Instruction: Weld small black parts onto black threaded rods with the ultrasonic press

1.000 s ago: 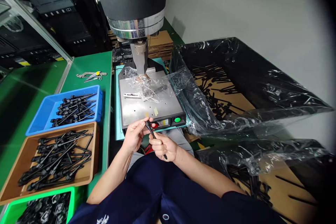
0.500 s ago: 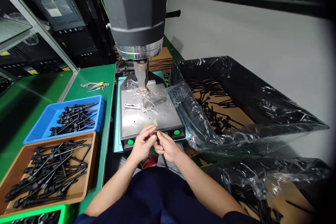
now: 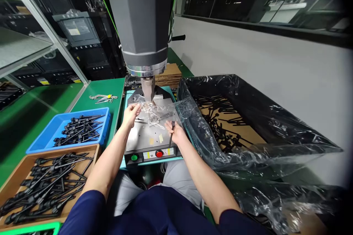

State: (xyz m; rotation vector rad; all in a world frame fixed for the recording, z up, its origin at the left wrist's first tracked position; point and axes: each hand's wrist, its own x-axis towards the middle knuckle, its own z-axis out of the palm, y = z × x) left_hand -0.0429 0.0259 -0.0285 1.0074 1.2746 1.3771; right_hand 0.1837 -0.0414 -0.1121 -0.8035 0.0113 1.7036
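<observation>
My left hand is at the left side of the machine plate, its thumb and fingers pinched at the edge of a crumpled clear plastic film. The film lies over the fixture under the press head. My right hand is at the plate's right front and holds a thin black ribbed stick with a thicker head. The stick points down toward the front edge of the metal plate. A small metal bar on the plate is partly hidden by my left hand.
Left stand a blue bin and a brown bin of black sticks, plus a green bin. On the right is a large box lined with black plastic. Hand tools lie on the green table. Buttons line the machine front.
My hands were together in front of the plate. They have separated: the left moved forward to the film, the right moved forward with the black stick. The view has tilted up.
</observation>
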